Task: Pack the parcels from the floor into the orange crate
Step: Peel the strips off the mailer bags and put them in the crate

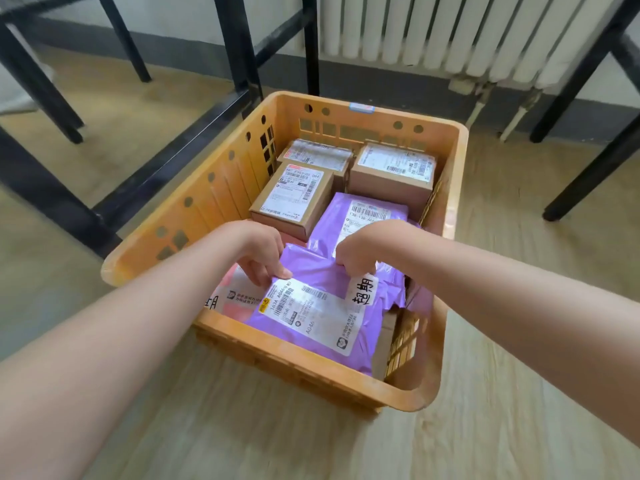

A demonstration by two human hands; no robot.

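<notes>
The orange crate (162,233) stands on the wooden floor in front of me. A purple mailer bag (311,323) with a white label lies at its near end. My left hand (258,249) pinches the bag's far left edge and my right hand (362,247) grips its far right edge. Under it at the left lies a pink mailer (239,296). A second purple mailer (360,216) lies behind it. Three cardboard boxes fill the far end: one at the left (294,199), one behind that (318,154), one at the right (393,174).
Black metal table legs (239,46) stand behind and left of the crate, and more (588,161) at the right. A white radiator (450,32) hangs on the back wall. No loose parcels show on the visible floor.
</notes>
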